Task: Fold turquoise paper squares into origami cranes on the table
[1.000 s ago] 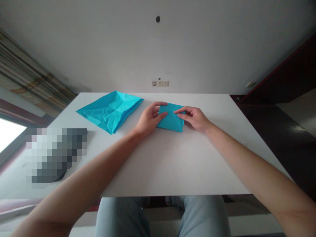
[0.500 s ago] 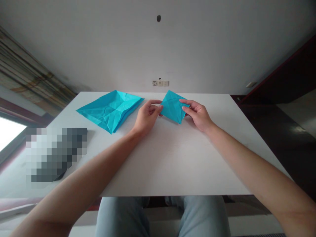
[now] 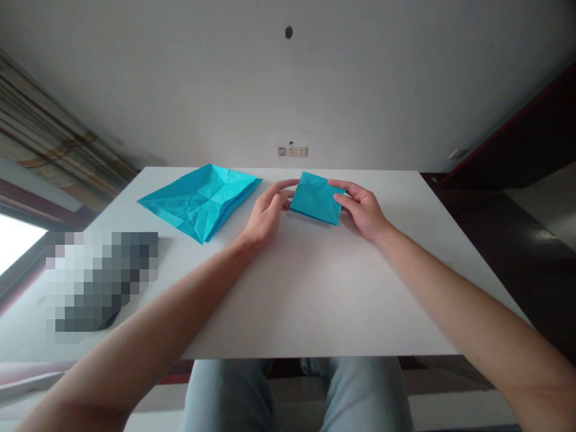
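Observation:
A small folded piece of turquoise paper is held between both my hands at the far middle of the white table. My left hand pinches its left edge with curled fingers. On its right edge, my right hand grips with thumb and fingers. The paper sits low, just above or touching the table.
A larger creased turquoise sheet lies unfolded to the left of my hands. A blurred dark object rests near the table's left edge. A wall with sockets stands behind the table. My legs show below the near edge.
The folded paper lay flat under my fingers, was lifted and tipped upright, and now is turned and lowered again between both hands.

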`<control>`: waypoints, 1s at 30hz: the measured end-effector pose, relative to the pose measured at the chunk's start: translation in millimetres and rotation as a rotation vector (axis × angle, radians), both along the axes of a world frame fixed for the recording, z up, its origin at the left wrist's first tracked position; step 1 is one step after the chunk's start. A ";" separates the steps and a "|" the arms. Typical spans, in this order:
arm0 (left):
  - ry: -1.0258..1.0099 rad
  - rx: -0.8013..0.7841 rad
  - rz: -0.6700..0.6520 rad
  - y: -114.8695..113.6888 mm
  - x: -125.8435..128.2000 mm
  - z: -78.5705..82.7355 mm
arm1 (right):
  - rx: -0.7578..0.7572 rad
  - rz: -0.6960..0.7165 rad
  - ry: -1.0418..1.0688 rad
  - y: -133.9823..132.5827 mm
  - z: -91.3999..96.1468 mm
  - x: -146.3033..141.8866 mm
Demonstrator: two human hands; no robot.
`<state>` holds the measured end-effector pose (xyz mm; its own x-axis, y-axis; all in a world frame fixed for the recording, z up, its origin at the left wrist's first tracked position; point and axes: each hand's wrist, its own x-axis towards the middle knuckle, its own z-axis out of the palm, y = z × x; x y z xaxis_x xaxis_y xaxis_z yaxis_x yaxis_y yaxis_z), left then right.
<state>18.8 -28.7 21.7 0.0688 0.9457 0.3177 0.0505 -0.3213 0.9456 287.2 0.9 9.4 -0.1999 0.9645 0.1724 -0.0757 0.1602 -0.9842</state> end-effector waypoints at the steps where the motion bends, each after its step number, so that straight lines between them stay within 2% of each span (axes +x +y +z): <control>1: 0.035 0.008 -0.003 -0.1 -0.2 -0.6 | -0.019 0.019 0.026 0.2 -0.5 0.0; 5: 0.122 0.042 -0.033 1.2 -1.0 -6.1 | -0.082 0.052 0.079 0.4 -0.4 -0.7; 14: 0.074 0.034 -0.129 2.4 -2.9 -8.3 | -0.130 0.052 0.090 -3.8 8.4 -2.3; 20: 0.030 0.013 -0.210 3.7 -3.7 -16.2 | -0.114 0.112 0.043 -5.2 9.7 -0.8; 23: 0.066 0.020 -0.152 4.8 -5.0 -16.7 | -0.062 0.186 -0.042 -9.3 11.1 -0.2; 26: 0.139 0.092 -0.058 6.3 -6.0 -15.0 | -0.034 0.238 -0.115 -10.9 11.9 1.3; 30: 0.156 0.055 -0.036 6.2 -4.8 -12.5 | 0.044 0.211 -0.112 -4.2 8.3 5.2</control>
